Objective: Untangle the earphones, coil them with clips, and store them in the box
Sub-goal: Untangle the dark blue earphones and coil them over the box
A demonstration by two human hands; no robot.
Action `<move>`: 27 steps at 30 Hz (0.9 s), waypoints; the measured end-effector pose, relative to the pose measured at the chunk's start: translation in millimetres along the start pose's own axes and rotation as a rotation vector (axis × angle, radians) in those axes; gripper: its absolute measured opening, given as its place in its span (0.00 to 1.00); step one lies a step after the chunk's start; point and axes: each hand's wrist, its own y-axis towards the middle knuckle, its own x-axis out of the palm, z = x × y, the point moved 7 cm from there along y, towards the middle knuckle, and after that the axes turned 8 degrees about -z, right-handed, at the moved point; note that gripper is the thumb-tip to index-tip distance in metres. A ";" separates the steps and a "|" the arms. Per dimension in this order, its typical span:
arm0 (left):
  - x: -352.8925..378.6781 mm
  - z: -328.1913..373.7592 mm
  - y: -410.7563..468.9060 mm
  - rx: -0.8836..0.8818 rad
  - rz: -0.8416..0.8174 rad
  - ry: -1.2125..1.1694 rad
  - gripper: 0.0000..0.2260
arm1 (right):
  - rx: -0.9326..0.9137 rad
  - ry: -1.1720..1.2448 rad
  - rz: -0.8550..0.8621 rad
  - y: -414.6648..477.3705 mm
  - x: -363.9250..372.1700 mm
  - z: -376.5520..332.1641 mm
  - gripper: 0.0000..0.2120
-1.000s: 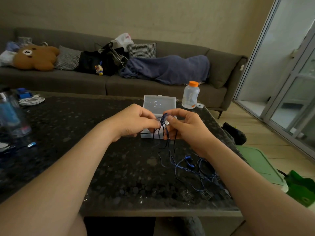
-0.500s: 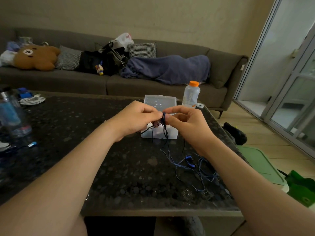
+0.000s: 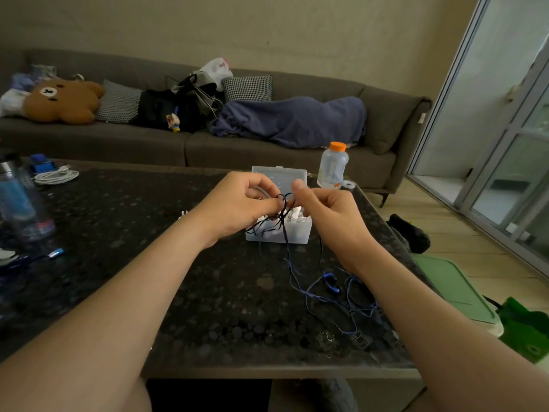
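Note:
Both hands are raised in front of the clear plastic box [image 3: 297,237], whose lid stands open at the back. My left hand [image 3: 237,203] and my right hand [image 3: 323,212] each pinch the tangled dark blue earphone cable [image 3: 283,209] at a knot between them. Loops of the cable hang down over the box front and trail across the black table to the blue earbuds [image 3: 331,282] at the right. Small clear clips [image 3: 361,340] lie near the table's front right edge. White items sit inside the box, partly hidden by my hands.
A clear bottle with an orange cap [image 3: 332,166] stands behind the box. A blue bottle [image 3: 17,203], a white coiled cable [image 3: 56,176] and a small blue plug [image 3: 56,252] are at the table's left. A grey sofa [image 3: 383,120] runs along the back.
Both hands have risen a little and drawn slightly apart, pulling the knotted cable up off the table; more cable now hangs in front of the box.

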 end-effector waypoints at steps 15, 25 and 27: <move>-27.6 -45.8 -2.2 -0.479 0.438 -0.290 0.14 | 0.209 0.474 0.364 -1.9 -20.3 12.9 0.09; -13.5 -74.1 -16.2 -0.602 0.503 -1.187 0.30 | 0.288 0.476 0.231 -1.6 -23.5 20.2 0.30; -10.8 -65.6 -12.1 -0.532 0.538 -1.236 0.27 | 0.253 0.484 0.117 0.4 -18.5 16.2 0.44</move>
